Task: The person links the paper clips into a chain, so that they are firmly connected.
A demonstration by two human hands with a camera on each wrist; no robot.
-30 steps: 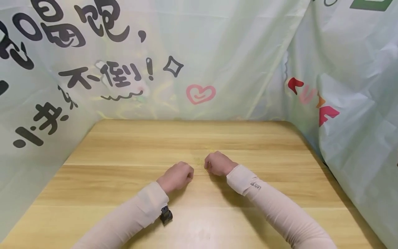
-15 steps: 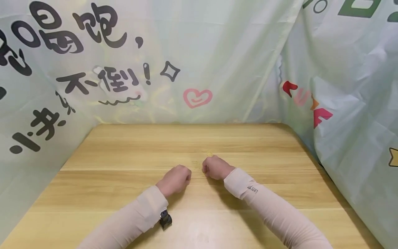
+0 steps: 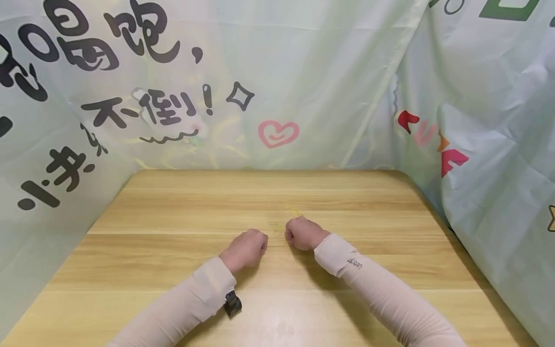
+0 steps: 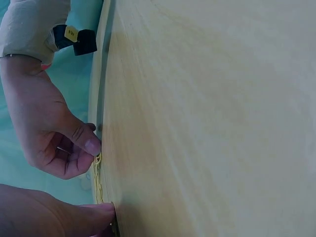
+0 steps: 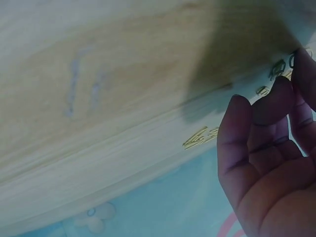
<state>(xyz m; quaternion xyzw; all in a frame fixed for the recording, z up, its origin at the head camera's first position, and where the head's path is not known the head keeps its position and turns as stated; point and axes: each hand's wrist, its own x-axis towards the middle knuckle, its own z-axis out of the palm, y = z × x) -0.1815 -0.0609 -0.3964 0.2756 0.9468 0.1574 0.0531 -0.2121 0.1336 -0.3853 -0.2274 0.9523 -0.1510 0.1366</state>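
Thin yellow loops [image 3: 296, 212] lie scattered on the wooden table [image 3: 173, 202]; they look like paper clips, though their small size leaves the kind uncertain. My right hand [image 3: 305, 233] rests right beside them, fingers loosely curled. In the right wrist view, gaps show between the fingers of that hand [image 5: 269, 163], with gold loops [image 5: 196, 137] close by and some partly hidden behind the fingertips. To the left, my left hand [image 3: 244, 248] rests on the table, curled, with nothing visible in it. The left wrist view has the left hand [image 4: 49, 217] nearer and the right hand [image 4: 54, 131] farther off.
A printed cloth [image 3: 303, 72] hangs behind the table and along both sides. Beyond the hands the table runs to a rounded back edge. A black strapped device [image 3: 232, 303] sits at the left sleeve [image 3: 186, 303].
The head view shifts slightly down and back up. Both hands stay in nearly the same place, and the yellow loops show no clear movement.
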